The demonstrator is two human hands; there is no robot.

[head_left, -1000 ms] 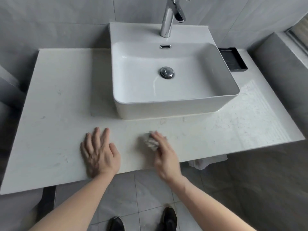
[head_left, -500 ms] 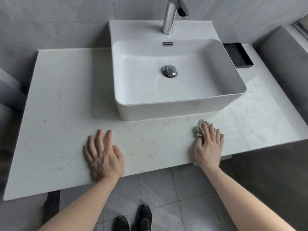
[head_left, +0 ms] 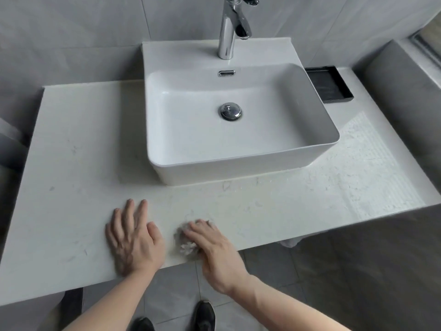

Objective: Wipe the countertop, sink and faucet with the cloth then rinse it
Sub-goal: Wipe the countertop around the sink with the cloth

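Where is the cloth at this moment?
In the head view, the cloth lies under the right hand on the countertop's front edge, beside the left hand.

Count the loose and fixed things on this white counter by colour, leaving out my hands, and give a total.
White: 1, the rectangular white ceramic basin.
Chrome: 1, the tall chrome faucet.
Black: 1, the shallow black tray.
Grey-white: 1, the crumpled cloth under the right hand.
Total: 4.

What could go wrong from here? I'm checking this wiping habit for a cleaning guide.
The cloth under the right hand sits near the countertop's front edge, so it may slide off. The left hand rests flat on the stone and might smear or block that patch from wiping.
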